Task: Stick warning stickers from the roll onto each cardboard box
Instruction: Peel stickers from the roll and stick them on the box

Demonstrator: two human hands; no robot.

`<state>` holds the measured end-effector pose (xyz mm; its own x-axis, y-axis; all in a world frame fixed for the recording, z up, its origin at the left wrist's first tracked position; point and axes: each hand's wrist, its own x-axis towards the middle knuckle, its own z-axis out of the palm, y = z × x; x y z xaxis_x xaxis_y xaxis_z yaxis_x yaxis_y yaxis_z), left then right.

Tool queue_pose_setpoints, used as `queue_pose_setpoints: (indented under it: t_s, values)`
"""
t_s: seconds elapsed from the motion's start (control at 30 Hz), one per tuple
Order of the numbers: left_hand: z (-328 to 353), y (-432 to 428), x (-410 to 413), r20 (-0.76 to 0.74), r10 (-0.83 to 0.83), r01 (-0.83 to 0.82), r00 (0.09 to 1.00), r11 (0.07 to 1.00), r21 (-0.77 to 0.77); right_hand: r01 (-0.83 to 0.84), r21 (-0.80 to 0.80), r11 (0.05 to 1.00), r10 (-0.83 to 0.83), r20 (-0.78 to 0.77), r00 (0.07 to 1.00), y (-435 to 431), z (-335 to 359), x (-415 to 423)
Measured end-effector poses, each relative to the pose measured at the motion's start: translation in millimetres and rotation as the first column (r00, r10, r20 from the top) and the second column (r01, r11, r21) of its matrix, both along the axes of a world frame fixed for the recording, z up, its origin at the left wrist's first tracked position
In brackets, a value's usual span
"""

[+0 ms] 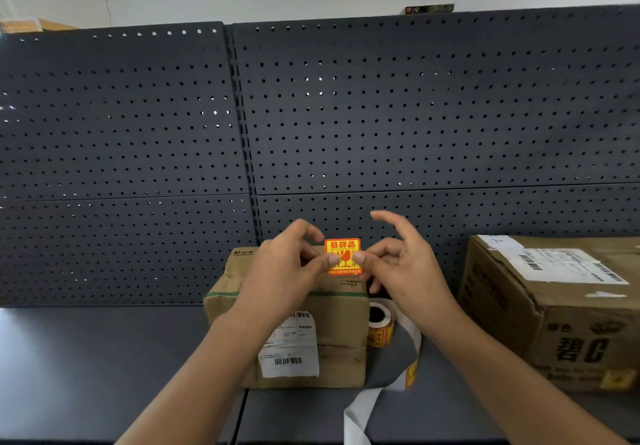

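Observation:
An orange-and-yellow warning sticker lies at the top far edge of the small cardboard box in the middle of the table. My left hand pinches its left edge with thumb and forefinger. My right hand presses its right edge with the thumb while the other fingers are spread loosely above. The sticker roll stands just right of this box, and its white backing strip trails toward me. A larger cardboard box sits at the right.
A dark pegboard wall rises directly behind the boxes. The dark grey table stretches to the left. White shipping labels are stuck on both boxes.

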<state>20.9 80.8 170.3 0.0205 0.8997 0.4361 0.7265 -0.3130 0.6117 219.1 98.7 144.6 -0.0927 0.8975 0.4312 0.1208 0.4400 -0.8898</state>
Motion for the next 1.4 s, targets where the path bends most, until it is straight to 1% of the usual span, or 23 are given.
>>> queue_pose_setpoints:
  t_s: [0.07,0.2,0.3,0.33,0.43,0.57,0.8,1.1,1.4]
  values:
    - [-1,7,1,-0.059,-0.033,0.032,0.998,0.999,-0.004,0.014,-0.008,1.000,-0.013,0.040,0.999,4,-1,1]
    - [-7,11,2,-0.074,-0.088,0.088,0.993,0.996,-0.004,0.041,-0.013,0.999,-0.039,0.099,0.994,11,-7,3]
    - [-13,14,2,-0.121,-0.088,0.084,0.989,0.996,-0.032,0.068,0.049,0.996,-0.079,0.252,0.965,16,-14,3]
    - [-14,15,2,-0.145,-0.089,0.084,0.986,0.996,-0.039,0.072,0.051,0.996,-0.083,0.278,0.957,17,-16,3]
    - [-14,14,2,-0.193,-0.101,0.094,0.976,0.994,-0.046,0.062,0.028,0.998,-0.068,0.277,0.958,19,-20,4]
    - [-16,18,3,-0.246,-0.119,0.112,0.962,0.993,-0.045,0.057,0.049,0.997,-0.069,0.291,0.954,20,-23,3]
    - [-23,23,6,-0.299,-0.150,0.153,0.942,0.988,-0.011,0.077,0.053,0.996,-0.089,0.296,0.951,19,-25,2]
    - [-28,23,7,-0.298,-0.191,0.202,0.935,0.979,0.007,0.105,0.077,0.991,-0.126,0.362,0.924,16,-27,1]
    - [-42,26,6,-0.293,-0.200,0.228,0.935,0.972,0.064,0.118,0.075,0.990,-0.137,0.365,0.921,16,-33,0]
